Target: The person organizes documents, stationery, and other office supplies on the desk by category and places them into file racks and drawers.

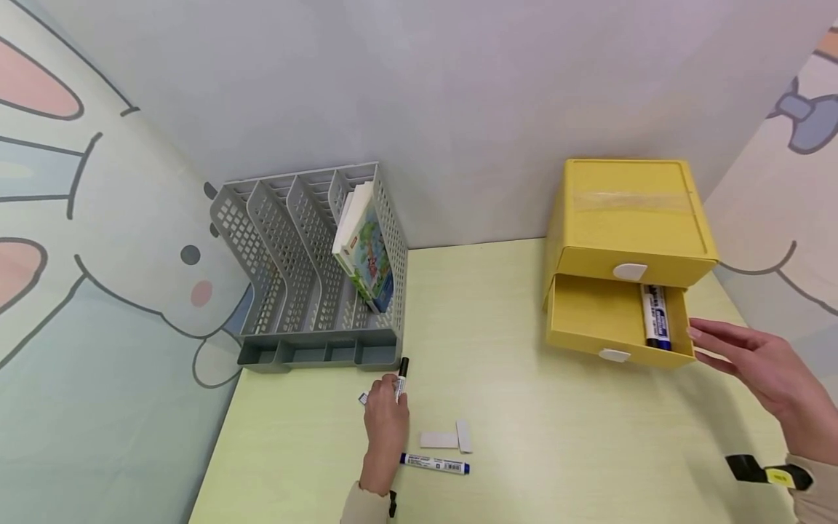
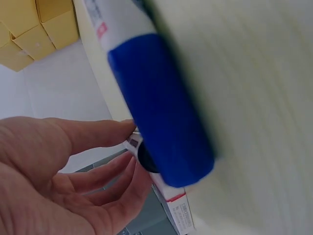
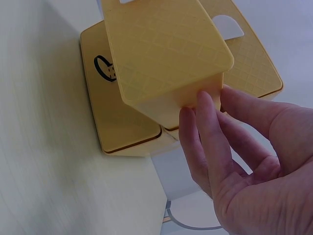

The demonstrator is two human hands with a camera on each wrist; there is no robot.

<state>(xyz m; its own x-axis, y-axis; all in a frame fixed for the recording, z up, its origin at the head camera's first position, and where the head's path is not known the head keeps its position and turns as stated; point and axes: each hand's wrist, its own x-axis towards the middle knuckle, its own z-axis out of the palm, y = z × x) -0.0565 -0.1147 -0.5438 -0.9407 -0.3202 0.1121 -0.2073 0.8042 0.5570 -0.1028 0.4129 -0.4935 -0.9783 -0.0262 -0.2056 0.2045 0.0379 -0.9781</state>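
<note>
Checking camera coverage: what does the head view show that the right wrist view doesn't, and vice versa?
Only head: the left hand, the grey rack and the markers inside the open drawer. Only right wrist: the lower drawer front beneath the open drawer. Both: the right hand touching the open drawer's side, and the upper drawer front.

1. Lower edge of the head view, left of centre: a plain beige left sleeve [image 1: 365, 507] ends at the wrist, leaving the left hand [image 1: 385, 422] bare.
2. Along that cuff's right side: a small, narrow black wrist piece [image 1: 393, 503].
3. Lower right corner: a matching beige right sleeve [image 1: 815, 495], the right hand [image 1: 762, 367] also bare.
4. Across that cuff: a black band [image 1: 800, 477] with a bright yellow patch [image 1: 779, 477], its dark marking too small to read, and a blocky black end piece [image 1: 745, 468].
</note>
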